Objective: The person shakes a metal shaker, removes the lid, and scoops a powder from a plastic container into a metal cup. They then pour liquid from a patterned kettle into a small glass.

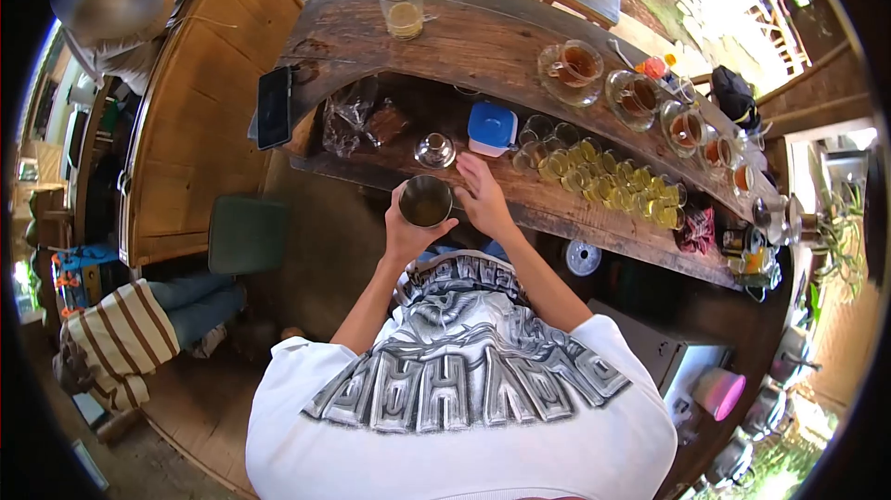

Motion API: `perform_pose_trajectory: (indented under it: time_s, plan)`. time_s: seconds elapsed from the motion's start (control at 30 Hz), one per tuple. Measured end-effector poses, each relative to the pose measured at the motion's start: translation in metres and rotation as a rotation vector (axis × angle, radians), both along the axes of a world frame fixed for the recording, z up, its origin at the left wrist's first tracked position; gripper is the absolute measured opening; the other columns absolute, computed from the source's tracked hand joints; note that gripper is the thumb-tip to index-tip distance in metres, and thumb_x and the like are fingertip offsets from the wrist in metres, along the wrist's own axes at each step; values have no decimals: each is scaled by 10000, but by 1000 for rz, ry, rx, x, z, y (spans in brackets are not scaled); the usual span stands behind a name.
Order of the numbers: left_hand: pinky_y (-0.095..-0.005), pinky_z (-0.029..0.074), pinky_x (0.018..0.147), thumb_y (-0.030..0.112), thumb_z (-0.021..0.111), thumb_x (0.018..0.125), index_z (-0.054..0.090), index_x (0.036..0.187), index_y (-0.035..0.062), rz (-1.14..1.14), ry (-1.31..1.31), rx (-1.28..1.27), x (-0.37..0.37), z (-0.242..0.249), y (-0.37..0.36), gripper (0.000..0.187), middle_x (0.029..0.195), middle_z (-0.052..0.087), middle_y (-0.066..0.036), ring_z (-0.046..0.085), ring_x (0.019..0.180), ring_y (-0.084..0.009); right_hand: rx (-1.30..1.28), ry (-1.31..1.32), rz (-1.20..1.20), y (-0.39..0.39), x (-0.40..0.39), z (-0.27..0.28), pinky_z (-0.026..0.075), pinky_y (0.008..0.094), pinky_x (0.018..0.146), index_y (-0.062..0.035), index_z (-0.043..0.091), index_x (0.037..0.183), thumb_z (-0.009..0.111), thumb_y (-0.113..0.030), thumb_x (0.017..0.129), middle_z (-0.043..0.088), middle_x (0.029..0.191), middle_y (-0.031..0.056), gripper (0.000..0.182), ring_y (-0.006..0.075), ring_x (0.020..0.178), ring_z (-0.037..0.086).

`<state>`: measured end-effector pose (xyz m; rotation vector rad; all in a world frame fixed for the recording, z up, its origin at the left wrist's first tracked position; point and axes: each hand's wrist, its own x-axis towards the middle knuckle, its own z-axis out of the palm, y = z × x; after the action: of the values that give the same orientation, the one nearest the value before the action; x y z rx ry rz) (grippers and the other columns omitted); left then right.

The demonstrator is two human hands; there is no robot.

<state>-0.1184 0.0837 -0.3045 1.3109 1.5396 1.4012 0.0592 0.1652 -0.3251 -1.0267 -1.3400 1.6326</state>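
Observation:
My left hand [408, 238] is wrapped round a metal shaker cup [427, 201], held upright in front of my chest with its mouth facing up. Its inside looks dark and greenish. Beside the cup, my right hand [484, 196] is open with fingers stretched out, the fingertips close to the rim. Just beyond the hands, a shiny metal shaker top [434, 150] rests on the lower shelf of the counter. A clear box with a blue lid [492, 125] stands to the right of it.
Several small glasses of yellow-green liquid [603, 175] crowd the shelf at right. On the wooden counter [483, 32] are a glass mug [404, 13], cups of tea on saucers [577, 64] and a phone [274, 108] at its left edge. A person in a striped top [121, 338] sits at left.

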Motion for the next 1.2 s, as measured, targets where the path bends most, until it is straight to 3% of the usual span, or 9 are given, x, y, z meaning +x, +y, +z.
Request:
perform_pose_trajectory:
  time_s: [0.13, 0.2, 0.27, 0.47, 0.67, 0.7, 0.83, 0.9, 1.2]
  plan:
    - [-364, 563, 1033, 215, 1058, 637, 569, 1370, 20, -177, -20, 8, 24, 17, 21, 902, 1265, 707, -110, 705, 1148, -206, 22, -132, 45, -30, 56, 56, 359, 447, 1281, -27, 362, 1607, 758, 43, 860, 461, 1644, 192, 849, 317, 1574, 400]
    - [-369, 543, 1055, 205, 1061, 634, 572, 1364, 19, -269, -14, -9, 41, 22, 35, 898, 1288, 681, -102, 679, 1174, -208, 55, -138, 95, -41, 75, 64, 367, 444, 1274, -49, 358, 1627, 847, 0, 812, 453, 1654, 186, 952, 312, 1563, 420]
    - [-419, 527, 1069, 261, 1066, 598, 609, 1372, 41, -382, -59, 45, 64, 30, 48, 925, 1334, 651, -139, 662, 1230, -286, 29, -135, 51, -47, 85, 70, 379, 438, 1261, -51, 366, 1629, 919, -48, 762, 492, 1624, 172, 1028, 303, 1521, 477]
    - [-421, 416, 1172, 296, 1063, 613, 530, 1448, 20, -609, -262, -24, 117, 31, 79, 1028, 1421, 509, -166, 515, 1373, -327, 186, -285, -237, -49, 123, 69, 455, 427, 1201, -57, 400, 1613, 943, -42, 745, 596, 1500, 142, 1024, 265, 1384, 591]
    - [-438, 426, 1162, 348, 998, 758, 466, 1517, 19, -773, -314, -76, 157, 34, 97, 984, 1422, 507, -171, 503, 1382, -307, 46, -127, -368, -41, 154, 77, 562, 402, 1074, -42, 449, 1544, 882, 45, 787, 651, 1387, 136, 876, 231, 1248, 677]
    - [-438, 456, 1141, 351, 942, 847, 402, 1561, 2, -795, -306, -56, 157, 34, 97, 961, 1439, 500, -170, 549, 1352, -287, 59, -174, -392, -41, 158, 79, 591, 389, 1021, -32, 481, 1475, 865, 9, 831, 689, 1300, 139, 751, 225, 1165, 716]
    - [-428, 503, 1102, 306, 873, 932, 370, 1568, -22, -752, -242, -100, 160, 36, 98, 875, 1451, 511, -180, 591, 1325, -274, 4, -235, -418, -26, 173, 81, 597, 384, 984, 1, 519, 1370, 876, -118, 880, 734, 1207, 134, 618, 232, 1107, 737]
    - [-383, 523, 1094, 272, 757, 1037, 333, 1601, -14, -739, -453, -224, 159, 38, 98, 761, 1504, 514, -166, 639, 1305, -244, 8, -287, -411, -16, 177, 82, 596, 378, 967, 11, 525, 1365, 890, -128, 871, 736, 1198, 133, 630, 228, 1100, 736]
    - [-354, 558, 1020, 253, 709, 1070, 447, 1533, -17, -690, -388, -343, 158, 16, 104, 596, 1441, 593, -163, 684, 1215, -229, -71, -417, -365, 20, 198, 72, 572, 345, 925, 29, 547, 1372, 941, -207, 838, 731, 1189, 121, 705, 183, 1046, 718]
